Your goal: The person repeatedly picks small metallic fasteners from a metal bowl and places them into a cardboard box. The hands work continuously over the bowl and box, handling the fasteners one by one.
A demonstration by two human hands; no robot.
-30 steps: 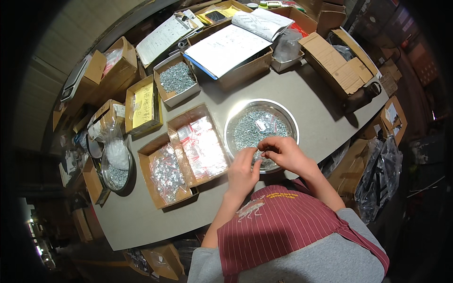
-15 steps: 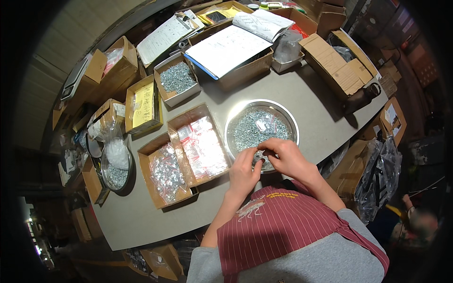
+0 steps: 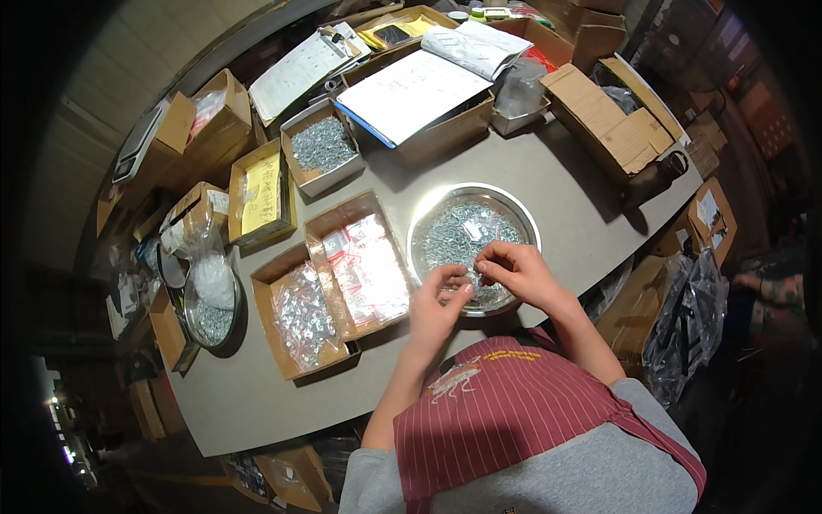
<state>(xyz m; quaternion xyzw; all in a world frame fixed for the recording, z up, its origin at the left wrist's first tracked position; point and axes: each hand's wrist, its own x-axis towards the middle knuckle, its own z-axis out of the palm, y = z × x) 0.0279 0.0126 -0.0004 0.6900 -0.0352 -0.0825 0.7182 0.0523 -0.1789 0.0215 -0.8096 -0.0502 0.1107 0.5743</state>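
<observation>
A round metal bowl (image 3: 522,221) full of small silver screws stands on the grey table (image 3: 257,403) in front of me. Both my hands hover over its near rim. My left hand (image 3: 438,300) has its fingers pinched together at the bowl's edge, and my right hand (image 3: 514,270) is curled over the screws with fingertips pinched close to the left ones. What the fingers pinch is too small to make out. Left of the bowl sit two open cardboard boxes: one (image 3: 364,261) with small clear bags, one (image 3: 300,319) with bagged screws.
More cardboard boxes ring the table: a box of loose screws (image 3: 318,147), a box with a yellow sheet (image 3: 261,193), a box topped with paper sheets (image 3: 411,94), an open flapped box (image 3: 612,116). A second metal bowl with a plastic bag (image 3: 210,304) sits at the left edge.
My hands have shifted slightly over the bowl's near rim, fingertips staying close together. Nothing else on the table has moved.
</observation>
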